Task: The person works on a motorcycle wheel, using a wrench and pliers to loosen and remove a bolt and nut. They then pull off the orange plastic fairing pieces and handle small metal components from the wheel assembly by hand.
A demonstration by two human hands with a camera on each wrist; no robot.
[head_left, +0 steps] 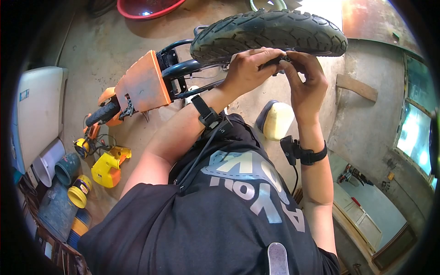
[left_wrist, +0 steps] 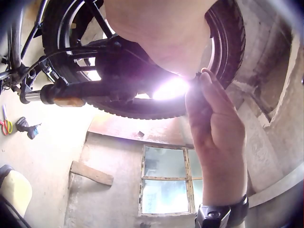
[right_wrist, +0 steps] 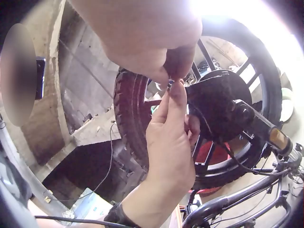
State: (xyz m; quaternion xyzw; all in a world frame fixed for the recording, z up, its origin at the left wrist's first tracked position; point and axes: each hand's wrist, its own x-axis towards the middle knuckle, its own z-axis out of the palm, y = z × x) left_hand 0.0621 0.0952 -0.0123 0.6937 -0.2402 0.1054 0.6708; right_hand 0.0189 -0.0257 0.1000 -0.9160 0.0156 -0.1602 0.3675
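Both hands meet beside the hub of a black spoked wheel with a knobbly tyre (head_left: 270,36), part of an orange-panelled scooter. My left hand (head_left: 252,68) reaches in from the left, its thumb and fingertips pinching a small metal part (right_wrist: 171,84) near the brake drum (right_wrist: 221,95). From the other side my right hand (head_left: 308,82) pinches the same part between thumb and fingertip. Fingers hide most of this part, so I cannot tell its kind. A black cable (right_wrist: 209,124) runs beside the drum toward the fork (right_wrist: 266,130).
An orange panel (head_left: 143,85) adjoins the frame left of the wheel. A yellow panel (head_left: 110,167) and buckets (head_left: 80,190) stand at lower left, a red basin (head_left: 149,8) at the top. A pale seat-like object (head_left: 277,120) and a wooden board (head_left: 356,88) lie nearby; scissors (left_wrist: 6,124) are on the floor.
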